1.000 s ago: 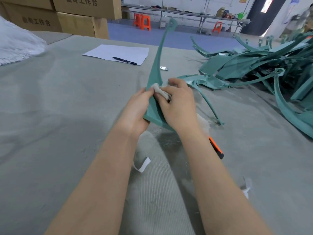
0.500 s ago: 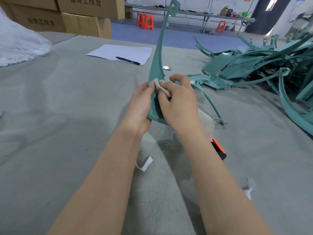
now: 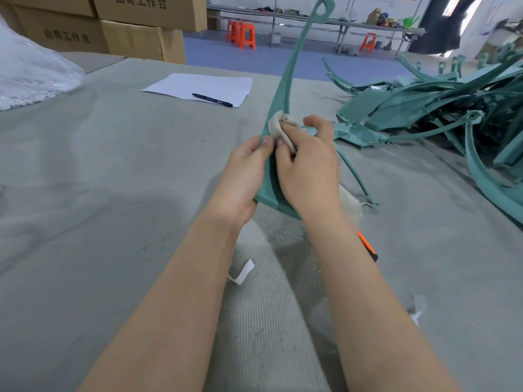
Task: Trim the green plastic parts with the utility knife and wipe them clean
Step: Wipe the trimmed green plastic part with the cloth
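A long green plastic part (image 3: 291,72) stands upright in front of me, wide at the bottom and tapering to a looped tip at the top. My left hand (image 3: 243,176) grips its lower left edge. My right hand (image 3: 308,171) holds a pale cloth (image 3: 278,123) and presses it against the part's face just above my left thumb. The orange and black utility knife (image 3: 368,247) lies on the table, mostly hidden behind my right forearm.
A tangled pile of green plastic parts (image 3: 441,108) covers the right side of the grey felt table (image 3: 113,193). A sheet of paper (image 3: 203,86) with a pen (image 3: 212,99) lies ahead. Cardboard boxes (image 3: 135,38) and a plastic bag (image 3: 31,75) stand at far left.
The cloth in my right hand has slid up the part's face. The part stands more upright and slightly further right than before.
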Demonstrator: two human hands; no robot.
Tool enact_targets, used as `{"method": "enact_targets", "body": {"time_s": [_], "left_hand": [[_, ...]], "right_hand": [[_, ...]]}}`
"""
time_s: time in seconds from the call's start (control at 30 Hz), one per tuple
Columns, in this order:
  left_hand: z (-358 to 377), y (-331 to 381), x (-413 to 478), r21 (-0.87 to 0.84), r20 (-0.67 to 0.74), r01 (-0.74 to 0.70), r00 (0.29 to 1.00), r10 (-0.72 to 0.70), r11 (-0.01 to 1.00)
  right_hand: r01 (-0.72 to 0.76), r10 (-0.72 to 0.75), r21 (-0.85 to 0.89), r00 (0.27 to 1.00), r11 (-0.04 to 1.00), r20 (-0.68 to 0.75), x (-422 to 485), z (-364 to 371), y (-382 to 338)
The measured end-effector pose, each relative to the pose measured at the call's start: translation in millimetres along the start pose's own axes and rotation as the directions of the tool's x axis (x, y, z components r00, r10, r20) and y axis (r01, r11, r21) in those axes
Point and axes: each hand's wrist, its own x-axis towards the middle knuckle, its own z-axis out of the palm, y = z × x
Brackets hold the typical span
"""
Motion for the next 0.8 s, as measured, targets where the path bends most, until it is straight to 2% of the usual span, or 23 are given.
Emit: {"method": "enact_targets", "body": {"time_s": [0.17,0.3,0.4,0.5,0.57,0.67,0.8], "left_hand": [[-9.3,5.3,2.7,-0.052,-0.112,-0.035,0.993,0.029,0.998],[-8.6,5.9,2.8,-0.067,-0.135,-0.051,0.990,0.042,0.996],[-7.4,5.6,2.7,-0.058,-0.120,-0.055,0.992,0.047,0.997],[-5.6,5.2,0.7,-0.038,-0.084,-0.051,0.995,0.048,0.998],[-4.1,5.1,-1.3,-0.001,-0.028,-0.045,0.999,0.045,0.999],[-0.6,4.9,-3.3,0.095,0.085,-0.045,0.996,0.037,0.994],[7.0,2.5,-5.9,0.157,0.177,-0.075,0.983,0.047,0.985]], "right_hand": [[0.051,-0.051,0.003,0.996,0.999,0.075,-2.0,0.0,-4.3],[-0.013,0.006,0.054,0.993,0.998,0.116,4.3,-15.3,2.2],[-0.022,0.022,0.159,1.000,0.987,-0.001,6.7,-23.9,5.2],[0.034,-0.006,0.240,0.993,0.970,-0.118,3.2,-21.3,0.1],[0.077,-0.062,0.151,0.993,0.985,-0.102,3.2,-15.0,-1.5],[-0.010,0.009,-0.034,0.999,0.999,-0.038,7.2,-9.5,5.3],[-0.097,0.095,-0.009,0.984,0.995,-0.150,11.7,-10.9,14.7]]}}
